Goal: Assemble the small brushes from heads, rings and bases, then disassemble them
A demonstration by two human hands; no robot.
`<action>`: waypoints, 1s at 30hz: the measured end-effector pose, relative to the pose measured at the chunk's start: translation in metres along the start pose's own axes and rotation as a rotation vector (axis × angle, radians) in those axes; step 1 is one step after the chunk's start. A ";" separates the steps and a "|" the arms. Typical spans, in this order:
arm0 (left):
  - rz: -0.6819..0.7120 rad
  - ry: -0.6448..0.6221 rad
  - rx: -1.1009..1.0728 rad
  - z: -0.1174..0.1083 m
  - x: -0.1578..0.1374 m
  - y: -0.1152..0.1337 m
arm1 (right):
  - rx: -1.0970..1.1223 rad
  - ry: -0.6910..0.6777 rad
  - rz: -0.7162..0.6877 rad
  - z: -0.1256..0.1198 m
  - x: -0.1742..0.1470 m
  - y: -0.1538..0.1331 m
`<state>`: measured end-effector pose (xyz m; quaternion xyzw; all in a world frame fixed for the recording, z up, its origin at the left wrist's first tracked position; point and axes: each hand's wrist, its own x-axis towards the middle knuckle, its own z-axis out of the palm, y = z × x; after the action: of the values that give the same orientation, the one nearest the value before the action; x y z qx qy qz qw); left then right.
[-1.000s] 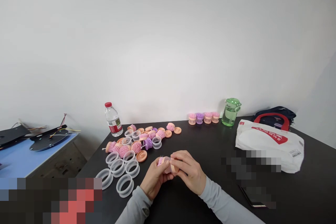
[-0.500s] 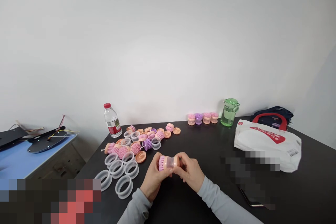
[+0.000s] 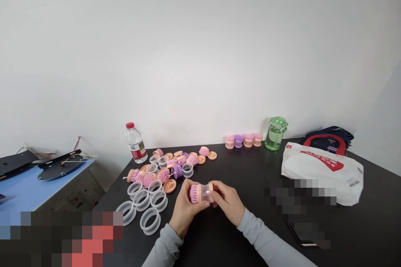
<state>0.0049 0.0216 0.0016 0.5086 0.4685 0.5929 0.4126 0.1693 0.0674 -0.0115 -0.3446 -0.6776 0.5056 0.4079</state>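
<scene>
Between both hands, just above the black table, lies a round scrub brush (image 3: 205, 193) on its side, with pink bristles, a clear waist and a peach cap. My left hand (image 3: 183, 206) is closed around its bristle end, which points left. My right hand (image 3: 227, 200) grips the peach cap end, thumb and fingers on its rim. Left of the hands lie several clear plastic rings (image 3: 150, 221). Beyond them is a pile of pink bristle heads (image 3: 163, 175), a purple bristle head (image 3: 177, 171) and peach caps (image 3: 169, 186).
Several whole brushes (image 3: 238, 141) stand in a row by the wall, beside a green jug (image 3: 276, 133). A water bottle (image 3: 137, 144) stands at the back left. On the right are a white bag (image 3: 322, 173) and a phone (image 3: 302, 233). A blue table (image 3: 28, 187) adjoins at left.
My right fingers have shifted on the cap end, and more of the brush's clear waist shows. The whole scene sits slightly farther right in view. Both hands keep their hold.
</scene>
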 end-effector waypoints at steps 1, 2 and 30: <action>0.021 -0.001 0.031 0.001 -0.001 0.002 | 0.034 -0.014 0.069 0.001 0.001 0.001; 0.044 -0.003 0.061 0.001 -0.001 0.004 | 0.060 -0.030 0.129 0.003 0.002 0.003; -0.278 -0.082 -0.138 0.002 -0.002 -0.004 | -0.365 -0.050 -0.485 -0.011 -0.003 -0.003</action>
<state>0.0068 0.0209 -0.0029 0.4331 0.4752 0.5395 0.5436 0.1802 0.0684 -0.0073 -0.2281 -0.8297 0.2715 0.4312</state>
